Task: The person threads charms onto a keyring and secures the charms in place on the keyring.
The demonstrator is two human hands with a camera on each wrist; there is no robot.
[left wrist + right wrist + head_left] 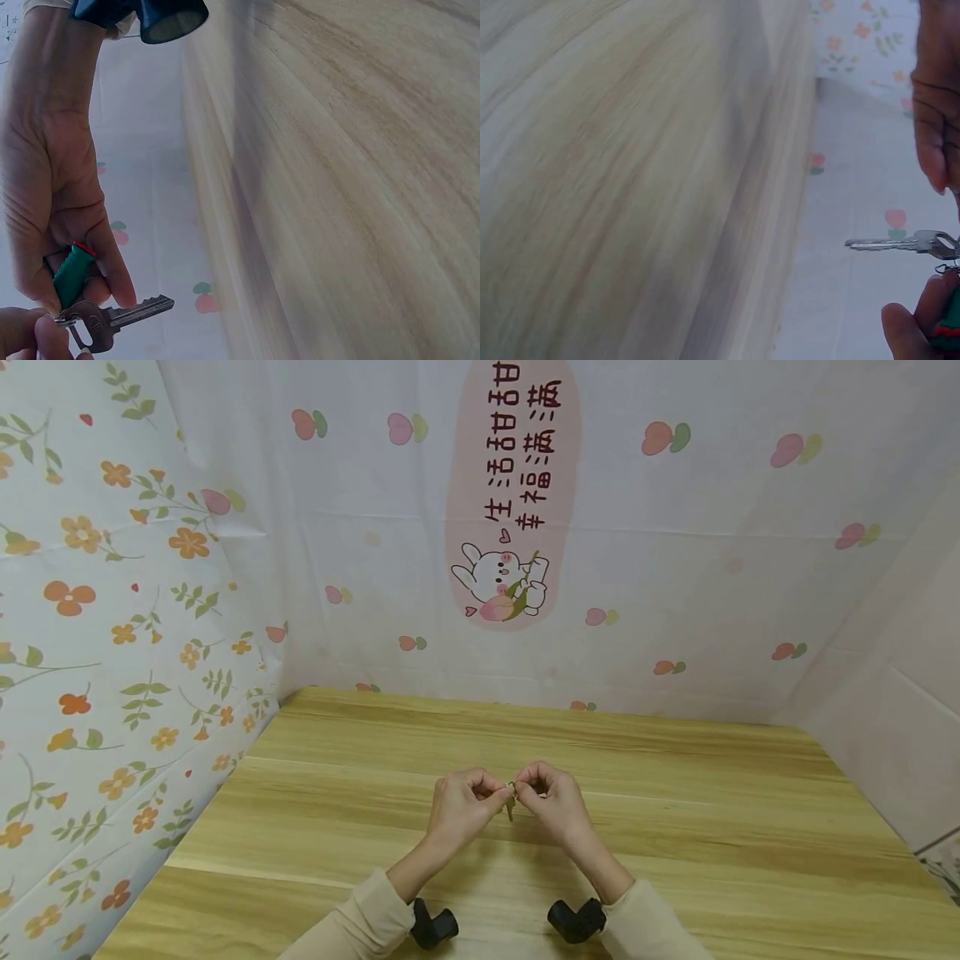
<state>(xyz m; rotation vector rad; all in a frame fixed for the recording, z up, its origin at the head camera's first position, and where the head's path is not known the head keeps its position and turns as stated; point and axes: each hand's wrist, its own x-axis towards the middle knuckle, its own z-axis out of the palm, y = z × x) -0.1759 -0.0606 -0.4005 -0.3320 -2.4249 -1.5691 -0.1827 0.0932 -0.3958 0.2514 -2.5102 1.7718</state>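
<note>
Over the table, both hands meet at a small metal key [511,808] that points down. My left hand [463,802] holds a green ridged piece with a red end [73,274], tucked among its curled fingers. Beside it the key [120,319] hangs from a thin wire ring [66,322], its toothed blade sticking out past the fingers. My right hand [557,803] pinches at the ring with thumb and forefinger, close against the left fingertips. In the right wrist view the key [900,244] lies between the two hands, and part of the ring is hidden by fingers.
A wood-grain table [337,827] spreads below the hands. Black wrist devices [432,927] sit by both sleeves. A white printed cloth [360,543] hangs behind the table, and a floral cloth [112,652] stands along the left.
</note>
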